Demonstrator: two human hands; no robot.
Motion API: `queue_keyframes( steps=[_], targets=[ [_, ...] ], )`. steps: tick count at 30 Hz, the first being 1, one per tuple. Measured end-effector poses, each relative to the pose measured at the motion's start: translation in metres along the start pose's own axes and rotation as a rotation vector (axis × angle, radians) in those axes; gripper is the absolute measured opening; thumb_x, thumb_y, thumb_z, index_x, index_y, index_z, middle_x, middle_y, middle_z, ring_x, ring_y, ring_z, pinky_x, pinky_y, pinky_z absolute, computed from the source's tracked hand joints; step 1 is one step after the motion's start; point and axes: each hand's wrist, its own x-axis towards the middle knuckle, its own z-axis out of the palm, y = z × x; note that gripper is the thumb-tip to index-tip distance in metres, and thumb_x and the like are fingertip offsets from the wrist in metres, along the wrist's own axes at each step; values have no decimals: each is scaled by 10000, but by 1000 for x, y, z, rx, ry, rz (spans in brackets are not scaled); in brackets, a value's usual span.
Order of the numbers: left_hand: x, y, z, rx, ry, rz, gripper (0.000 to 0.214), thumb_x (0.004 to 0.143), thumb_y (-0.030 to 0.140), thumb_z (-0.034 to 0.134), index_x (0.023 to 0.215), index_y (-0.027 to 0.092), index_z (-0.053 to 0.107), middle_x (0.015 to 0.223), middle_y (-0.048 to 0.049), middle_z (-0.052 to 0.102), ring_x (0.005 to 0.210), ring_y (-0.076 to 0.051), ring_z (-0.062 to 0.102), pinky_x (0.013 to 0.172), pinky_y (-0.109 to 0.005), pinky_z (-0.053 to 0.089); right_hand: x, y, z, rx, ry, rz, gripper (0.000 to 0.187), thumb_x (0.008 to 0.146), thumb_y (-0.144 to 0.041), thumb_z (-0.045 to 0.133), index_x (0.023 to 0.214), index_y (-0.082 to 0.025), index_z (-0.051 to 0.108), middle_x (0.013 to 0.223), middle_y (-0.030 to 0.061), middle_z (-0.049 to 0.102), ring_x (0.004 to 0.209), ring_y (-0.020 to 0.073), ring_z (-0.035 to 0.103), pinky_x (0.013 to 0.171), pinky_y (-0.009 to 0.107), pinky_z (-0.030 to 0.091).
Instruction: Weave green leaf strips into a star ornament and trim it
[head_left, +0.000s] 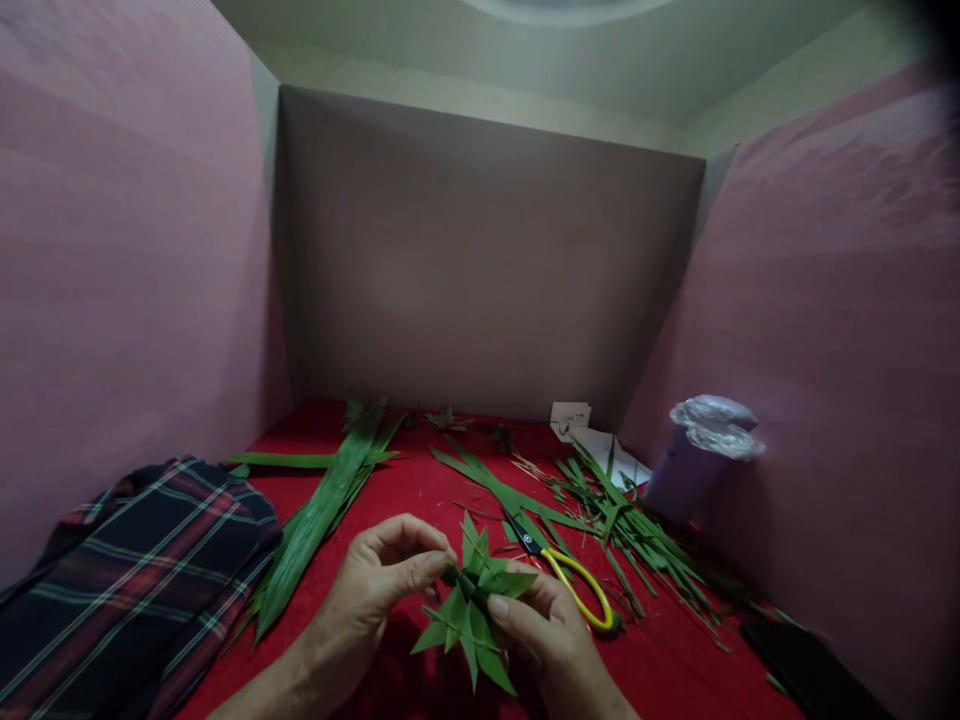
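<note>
Both my hands hold a small folded piece of green leaf strips (471,603) with pointed tips sticking out like a star, low over the red cloth (420,500). My left hand (379,585) pinches its upper left side between thumb and fingers. My right hand (544,625) grips its right side, thumb pressed on the leaf. Right behind my right hand, yellow-handled scissors (574,580) lie on the cloth.
Long green leaves (322,510) lie at the left, a pile of cut leaf strips (622,515) at the right. A plaid cloth (127,580) sits at the left edge, a purple container (694,460) with plastic wrap on top at the right, white paper (592,440) behind. Cardboard walls enclose the space.
</note>
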Motion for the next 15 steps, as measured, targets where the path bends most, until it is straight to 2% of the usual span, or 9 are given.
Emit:
queue_keyframes(
  steps=[6,15],
  targets=[
    [-2,-5,-2,-74,-1,-39,252,572,202,775,811,174,703,776,-37,696,732,-152,610,690,-250,461,-5,-8,8,51,52,32,247,594,-320,777,725,-153,650,554,-12,572,459,85,471,461,202,368],
    [-3,-2,-3,-40,-36,-13,127,663,188,709,789,178,699,765,-19,688,735,-125,585,736,-233,433,-3,-6,4,40,17,48,275,580,-337,782,730,-148,652,542,-14,569,449,84,462,449,199,363]
  ],
)
